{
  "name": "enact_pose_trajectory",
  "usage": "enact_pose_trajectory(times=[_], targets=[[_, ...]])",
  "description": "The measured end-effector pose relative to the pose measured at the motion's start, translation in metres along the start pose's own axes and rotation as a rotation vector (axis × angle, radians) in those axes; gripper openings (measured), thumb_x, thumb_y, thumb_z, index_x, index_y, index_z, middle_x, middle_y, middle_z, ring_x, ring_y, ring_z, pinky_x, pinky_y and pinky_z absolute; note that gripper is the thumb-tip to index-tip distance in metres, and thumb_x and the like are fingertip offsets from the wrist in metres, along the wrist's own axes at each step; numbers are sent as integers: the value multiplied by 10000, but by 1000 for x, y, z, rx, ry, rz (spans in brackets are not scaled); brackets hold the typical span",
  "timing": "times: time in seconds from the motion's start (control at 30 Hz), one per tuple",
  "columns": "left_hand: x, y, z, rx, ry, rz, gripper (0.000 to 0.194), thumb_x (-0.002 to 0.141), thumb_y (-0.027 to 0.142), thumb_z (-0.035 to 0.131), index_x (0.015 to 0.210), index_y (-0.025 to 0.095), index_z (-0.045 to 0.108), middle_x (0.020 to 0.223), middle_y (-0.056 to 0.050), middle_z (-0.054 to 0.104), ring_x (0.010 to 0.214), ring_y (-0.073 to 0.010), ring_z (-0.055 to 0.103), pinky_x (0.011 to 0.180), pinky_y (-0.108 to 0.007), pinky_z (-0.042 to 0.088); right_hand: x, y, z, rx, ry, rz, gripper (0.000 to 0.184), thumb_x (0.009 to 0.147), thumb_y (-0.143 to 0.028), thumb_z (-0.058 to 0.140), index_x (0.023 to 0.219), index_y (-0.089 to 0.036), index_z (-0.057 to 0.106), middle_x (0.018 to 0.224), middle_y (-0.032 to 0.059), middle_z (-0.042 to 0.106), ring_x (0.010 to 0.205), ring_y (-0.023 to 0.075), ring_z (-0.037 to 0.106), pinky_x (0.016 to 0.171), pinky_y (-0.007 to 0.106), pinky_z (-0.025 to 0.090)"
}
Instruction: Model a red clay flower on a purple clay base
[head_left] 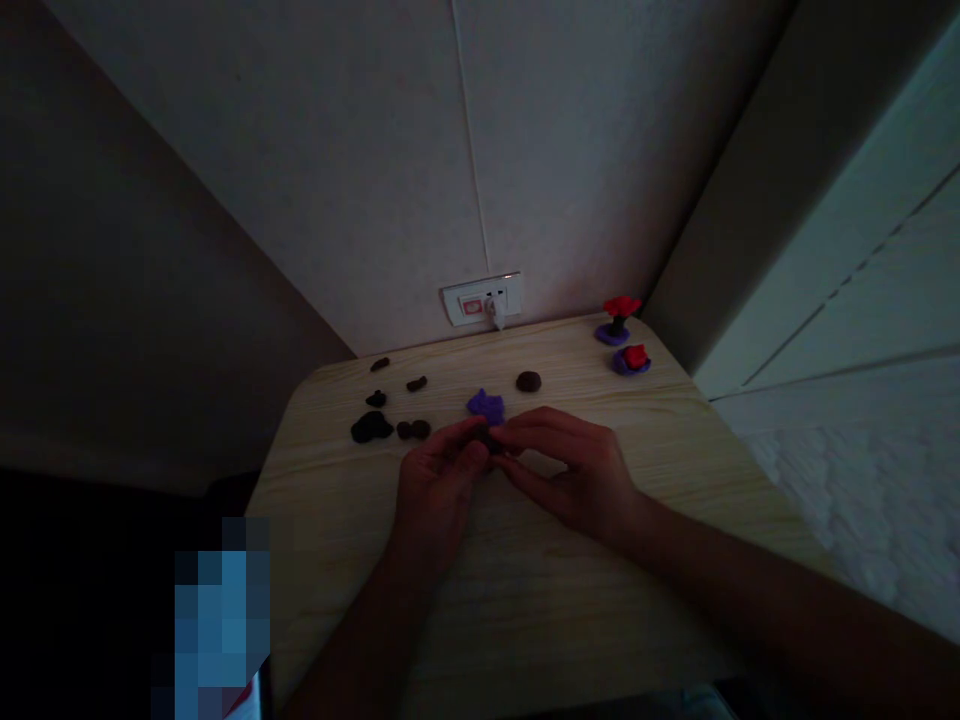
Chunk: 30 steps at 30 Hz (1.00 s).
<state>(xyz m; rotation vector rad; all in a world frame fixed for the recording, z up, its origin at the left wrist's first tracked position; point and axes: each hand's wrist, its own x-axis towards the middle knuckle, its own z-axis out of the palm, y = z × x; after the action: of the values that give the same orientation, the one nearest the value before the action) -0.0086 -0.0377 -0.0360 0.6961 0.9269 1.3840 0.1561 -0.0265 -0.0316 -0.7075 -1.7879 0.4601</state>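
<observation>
My left hand (pixel 439 480) and my right hand (pixel 574 470) meet over the middle of a small wooden table (pixel 675 470). Their fingertips pinch a small dark lump of clay (pixel 491 442) between them. Just behind the fingers lies a purple clay piece (pixel 486 405). Several dark brown clay bits (pixel 371 428) are scattered to the left, and one round brown ball (pixel 528 381) sits behind on the right.
Two purple-and-red clay figures (pixel 616 322) (pixel 632 359) stand at the table's far right corner. A wall socket with a plug (pixel 484 300) is on the wall behind. A white cabinet (pixel 847 260) stands to the right. The room is dim.
</observation>
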Motion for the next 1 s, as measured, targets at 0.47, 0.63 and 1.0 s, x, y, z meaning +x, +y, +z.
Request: enact_pose_trajectory(times=[0.47, 0.63, 1.0], targets=[[-3, 2, 1, -25, -64, -14, 276, 689, 255, 905, 948, 210, 822, 971, -68, 806, 891, -178, 752, 826, -265, 608, 0, -4, 1, -84, -15, -83, 179, 922, -142, 678, 1074, -198, 753, 1032, 107, 738, 910, 188, 710, 785, 329, 625], [-4, 1, 3, -40, -88, -43, 323, 739, 228, 859, 1057, 201, 809, 1100, -92, 790, 1035, -212, 740, 946, -292, 583, 4, 4, 1, 12, -24, 60, 264, 914, -178, 709, 1177, -203, 714, 1015, 81, 725, 916, 180, 700, 823, 334, 619], [-5, -7, -10, 289, 17, 91, 268, 774, 332, 849, 1004, 197, 822, 1035, -92, 806, 902, -219, 771, 839, -332, 646, 0, 7, -1, 68, -15, 99, 159, 911, -266, 746, 1052, -214, 798, 876, 56, 743, 764, 154, 703, 687, 276, 600]])
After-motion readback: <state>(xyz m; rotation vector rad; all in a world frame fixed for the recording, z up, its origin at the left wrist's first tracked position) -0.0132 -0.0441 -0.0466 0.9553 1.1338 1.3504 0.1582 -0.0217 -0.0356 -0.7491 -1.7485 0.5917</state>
